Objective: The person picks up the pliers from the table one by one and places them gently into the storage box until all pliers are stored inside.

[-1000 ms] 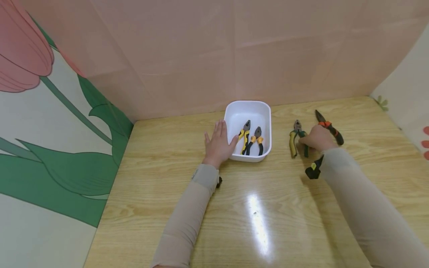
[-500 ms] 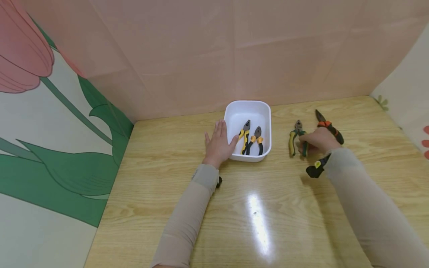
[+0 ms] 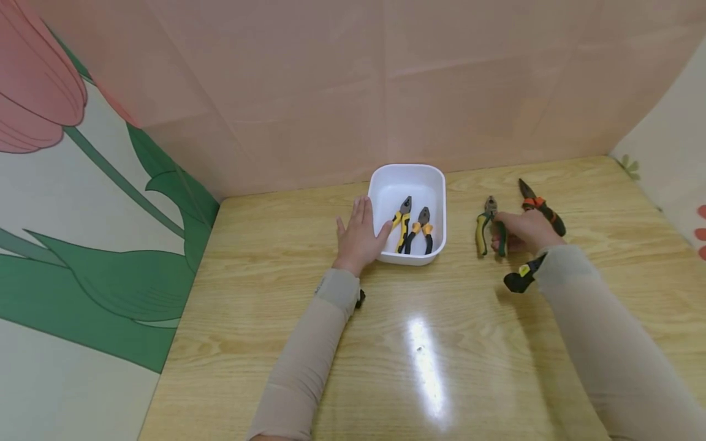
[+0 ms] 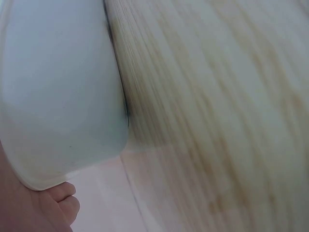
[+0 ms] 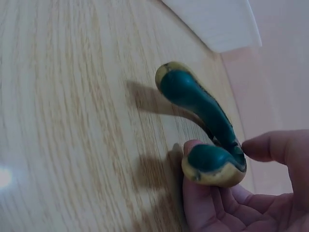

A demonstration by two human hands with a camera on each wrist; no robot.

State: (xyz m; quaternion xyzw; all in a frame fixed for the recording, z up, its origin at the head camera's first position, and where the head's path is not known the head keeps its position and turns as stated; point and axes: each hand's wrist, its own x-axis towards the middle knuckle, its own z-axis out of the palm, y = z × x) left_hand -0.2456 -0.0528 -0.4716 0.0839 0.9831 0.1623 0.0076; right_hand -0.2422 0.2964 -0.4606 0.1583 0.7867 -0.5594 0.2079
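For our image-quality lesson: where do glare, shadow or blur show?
Head: a bright glare streak on the table, a shadow beside the right sleeve; left wrist: the wood grain beside the white box looks soft; right wrist: the held pliers cast shadows, a glare spot sits at the left edge.

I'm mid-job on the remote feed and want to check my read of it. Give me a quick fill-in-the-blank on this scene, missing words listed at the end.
1. The held pliers, in the right hand, have yellow and ____ handles.
2. The white tray contains ____ pairs of pliers.
3. In the head view, the left hand touches the tray's ____ side.
4. The red-and-black pliers lie on the wooden ____.

Missing words: green; two; left; table.
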